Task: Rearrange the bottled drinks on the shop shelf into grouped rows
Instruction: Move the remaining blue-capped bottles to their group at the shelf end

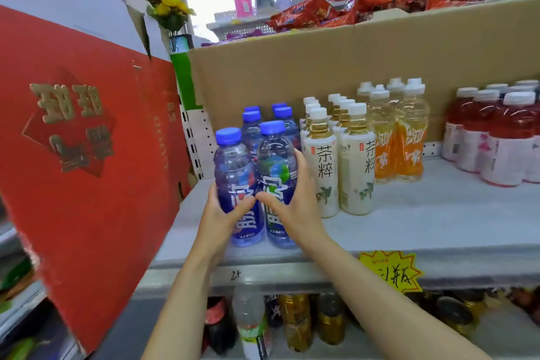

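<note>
A big red carton [87,161] with gold characters leans at the far left, against the end of the shelf [409,222]. Just right of it, at the shelf's front edge, my left hand [217,215] is wrapped around the lower half of a blue-capped bottle [233,166], thumb across its label. Touching that one stands a second blue bottle [277,161], and my right hand [295,204] grips it from the right side, fingers curling round its back. Both bottles rest upright on the shelf, and four more blue-capped bottles [264,120] stand in two files directly behind them. Next come the white-labelled tea bottles [339,161] in two files, then the orange-labelled drinks [400,137], then, well apart at the far right, the red drinks [496,137] with white caps. A brown cardboard box [336,67] runs behind all of them (snack packets [315,13] heaped on top). A yellow starburst price tag [391,270] hangs from the shelf lip under the tea.
</note>
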